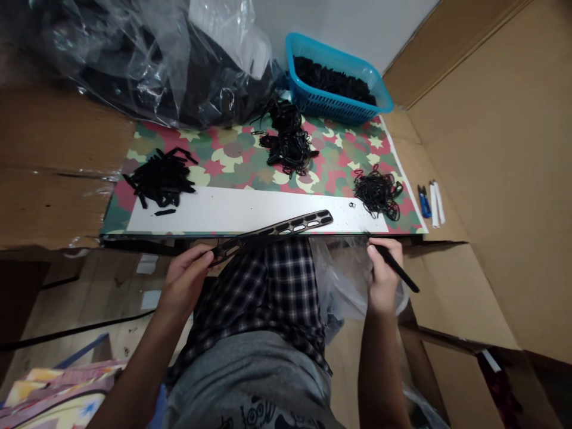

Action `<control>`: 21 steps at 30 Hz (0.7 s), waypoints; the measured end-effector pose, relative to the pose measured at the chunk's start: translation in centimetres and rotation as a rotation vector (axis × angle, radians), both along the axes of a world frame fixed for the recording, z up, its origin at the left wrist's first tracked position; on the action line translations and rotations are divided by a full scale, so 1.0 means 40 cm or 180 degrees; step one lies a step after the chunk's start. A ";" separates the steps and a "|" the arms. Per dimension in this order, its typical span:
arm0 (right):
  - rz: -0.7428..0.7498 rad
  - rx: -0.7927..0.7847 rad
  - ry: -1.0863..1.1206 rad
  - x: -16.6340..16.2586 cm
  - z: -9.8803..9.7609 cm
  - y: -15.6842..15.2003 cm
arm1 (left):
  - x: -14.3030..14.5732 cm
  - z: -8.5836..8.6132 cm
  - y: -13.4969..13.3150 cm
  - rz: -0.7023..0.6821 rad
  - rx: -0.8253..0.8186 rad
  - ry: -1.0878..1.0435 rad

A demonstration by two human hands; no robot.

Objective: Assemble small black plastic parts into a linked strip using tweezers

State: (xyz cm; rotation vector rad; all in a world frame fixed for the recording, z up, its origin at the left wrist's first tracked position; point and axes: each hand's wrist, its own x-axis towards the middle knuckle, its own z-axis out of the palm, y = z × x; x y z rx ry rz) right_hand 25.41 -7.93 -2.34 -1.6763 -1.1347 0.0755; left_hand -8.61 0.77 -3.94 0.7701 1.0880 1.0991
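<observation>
Left hand (189, 273) closed on the near end of a slotted black strip (259, 234), thumb on top. Strip slants up to the right: held end is off the table's front edge, over the person's lap; far end sits above the white sheet (210, 208) along that edge. Can't tell if it touches the sheet. Several slots look filled dark, others see-through.

Right hand (383, 268) in a narrow grip around a slim black tool (401, 274), just off the front edge toward the right corner. Tool's thin tip points up-left at the edge, thick end sticks out right and down; exact type unclear.

Table (330, 170) has a camouflage-pattern top. Pile of short black strips (163, 177) near the left edge, partly on the sheet. Tangle of black loops (290, 146) toward the back edge, around the middle. Pile of thin black rings (379, 192) near the front right corner, small loose ring beside it. Blue basket (342, 110) with black pieces at the back edge, right half. Clear plastic bag (179, 77), dark contents, at the back left corner. Blue-handled snips (423, 202) and a white-handled tool (437, 205) lie just beyond the right edge.
</observation>
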 end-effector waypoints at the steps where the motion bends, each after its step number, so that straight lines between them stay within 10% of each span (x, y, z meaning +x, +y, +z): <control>1: -0.0028 -0.0047 0.0066 -0.003 -0.009 -0.003 | 0.000 0.003 0.000 0.0020 -0.0024 0.0011; 11: 0.0114 0.0927 0.0364 -0.076 -0.012 0.016 | -0.002 0.022 -0.012 -0.0074 0.0004 0.0157; 21: 0.2736 0.0177 0.1100 -0.326 0.063 0.094 | -0.022 0.025 -0.041 -0.0461 0.0207 0.0354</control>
